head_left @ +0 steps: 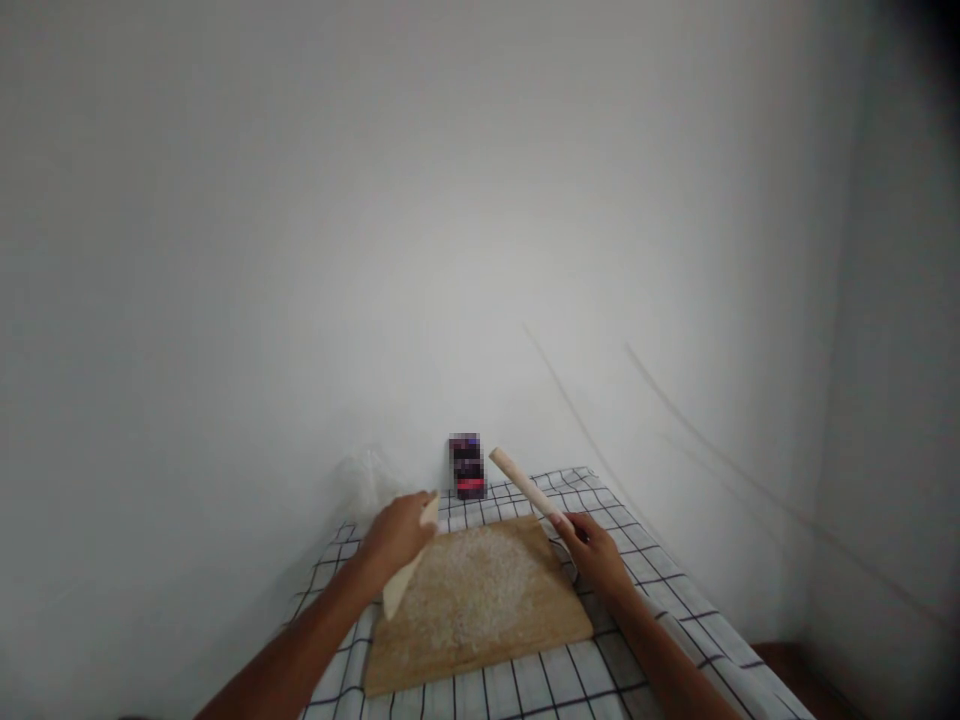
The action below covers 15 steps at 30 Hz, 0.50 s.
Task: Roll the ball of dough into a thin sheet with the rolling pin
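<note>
A pale, flat sheet of dough (403, 588) hangs from my left hand (401, 530), whose fingers are closed on its upper edge. The sheet droops over the left side of a wooden board (555, 600) that is dusted with white flour (480, 585). On the other side, my right hand (589, 545) is wrapped round one end of a light wooden rolling pin (521, 480). The pin is raised, tilted up and to the left above the board's far right corner. My left fingertips are partly hidden behind the hand.
Under the board lies a white cloth with dark checks (652, 560), covering the table. A clear plastic bag (364, 480) sits at the back left. A dark, blurred-out upright object (468, 468) stands at the back by the white wall (480, 250).
</note>
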Tool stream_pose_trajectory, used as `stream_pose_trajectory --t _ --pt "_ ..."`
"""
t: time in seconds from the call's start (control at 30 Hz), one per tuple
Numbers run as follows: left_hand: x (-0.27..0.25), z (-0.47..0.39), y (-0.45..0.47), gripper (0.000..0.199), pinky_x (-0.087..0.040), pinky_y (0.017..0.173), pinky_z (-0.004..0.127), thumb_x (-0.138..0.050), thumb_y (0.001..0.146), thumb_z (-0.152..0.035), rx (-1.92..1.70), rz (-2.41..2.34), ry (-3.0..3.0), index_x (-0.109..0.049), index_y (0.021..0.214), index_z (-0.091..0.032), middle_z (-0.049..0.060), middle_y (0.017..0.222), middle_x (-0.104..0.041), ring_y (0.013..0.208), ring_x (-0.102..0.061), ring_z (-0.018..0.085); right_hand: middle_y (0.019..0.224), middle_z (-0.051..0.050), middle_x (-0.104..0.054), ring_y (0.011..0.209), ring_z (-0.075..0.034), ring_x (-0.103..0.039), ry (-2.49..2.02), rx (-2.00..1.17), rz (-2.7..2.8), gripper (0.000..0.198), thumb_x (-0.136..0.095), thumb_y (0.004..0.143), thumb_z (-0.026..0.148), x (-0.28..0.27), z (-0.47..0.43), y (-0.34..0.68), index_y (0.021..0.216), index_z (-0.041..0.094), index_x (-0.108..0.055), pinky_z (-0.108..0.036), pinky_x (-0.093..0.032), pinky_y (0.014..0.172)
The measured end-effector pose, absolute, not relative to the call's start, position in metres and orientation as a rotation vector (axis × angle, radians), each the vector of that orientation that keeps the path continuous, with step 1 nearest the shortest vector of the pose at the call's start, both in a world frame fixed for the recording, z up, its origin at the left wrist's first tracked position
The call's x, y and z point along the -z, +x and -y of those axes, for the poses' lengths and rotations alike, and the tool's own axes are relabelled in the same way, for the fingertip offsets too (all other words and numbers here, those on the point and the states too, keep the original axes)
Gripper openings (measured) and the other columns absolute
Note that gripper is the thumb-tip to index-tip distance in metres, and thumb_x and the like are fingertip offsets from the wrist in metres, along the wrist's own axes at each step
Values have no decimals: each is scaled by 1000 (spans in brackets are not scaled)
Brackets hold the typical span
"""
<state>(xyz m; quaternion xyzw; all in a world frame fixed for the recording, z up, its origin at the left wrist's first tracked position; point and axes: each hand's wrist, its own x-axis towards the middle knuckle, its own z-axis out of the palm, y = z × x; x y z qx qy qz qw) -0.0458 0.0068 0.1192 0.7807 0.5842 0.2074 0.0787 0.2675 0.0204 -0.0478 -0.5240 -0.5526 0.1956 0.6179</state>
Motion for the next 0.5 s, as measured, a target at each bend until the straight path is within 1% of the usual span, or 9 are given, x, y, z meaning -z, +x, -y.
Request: stream_pose_trajectory --t 0.07,0.1,0.17,0.2,0.27,0.3,0.37,0.43,0.5 --pt "-99 0 -9 17 -52 80 33 -64 86 -37 -528 -1643 2428 -73 89 -23 6 94 -78 90 -73 26 78 -7 -70 72 -23 -60 -1201 -444 1268 69 -54 86 78 48 -20 268 93 14 -78 -31 -44 65" --pt "-94 0 5 24 -53 76 33 -57 92 -40 -498 -1596 2467 -73 86 -23 5 87 -77 81 -73 24 78 -7 -70 72 -23 -60 -1199 -441 1267 70 -54 87 79 48 -21 269 93 14 -78 -31 -44 65" --pt "-95 -8 23 36 -54 75 33 -44 100 -38 -503 -1522 2544 -73 87 -22 6 85 -77 79 -74 24 79 -7 -71 73 -23 -60 -1192 -441 1265 70 -53 87 79 49 -22 270 93 14 -78 -31 -45 66" --pt "-101 -15 28 39 -55 79 34 -39 102 -36 -531 -1491 2584 -74 92 -21 7 90 -78 84 -74 24 80 -7 -71 74 -23 -60 -1189 -443 1264 69 -53 87 79 49 -23 270 93 15 -78 -31 -45 67" --pt "-112 -32 33 41 -53 95 37 -35 104 -34 -613 -1436 2659 -72 113 -20 11 114 -76 108 -71 25 80 -7 -71 75 -23 -60 -1188 -453 1258 68 -53 87 78 49 -25 270 92 15 -78 -31 -45 68" --pt "-114 -39 35 43 -48 105 39 -33 105 -35 -654 -1413 2694 -67 126 -19 12 129 -71 122 -65 25 79 -7 -71 74 -23 -60 -1189 -459 1254 68 -54 87 78 48 -25 271 92 15 -78 -31 -45 67" --pt "-104 -47 39 49 -35 119 48 -30 107 -39 -708 -1385 2754 -53 145 -19 14 154 -53 145 -46 28 78 -7 -70 74 -23 -59 -1188 -473 1247 67 -54 87 78 47 -25 270 92 15 -78 -31 -45 67" --pt "-76 -46 45 54 -25 124 58 -31 107 -44 -688 -1369 2793 -44 153 -20 14 164 -40 154 -31 32 78 -7 -70 75 -24 -60 -1186 -484 1243 67 -53 88 77 45 -25 270 93 15 -78 -32 -45 67" --pt "-41 -42 51 55 -28 122 61 -38 105 -50 -598 -1346 2804 -47 152 -23 13 162 -44 153 -32 35 79 -7 -71 77 -24 -61 -1186 -487 1241 67 -53 88 77 44 -25 270 93 15 -77 -32 -46 69"
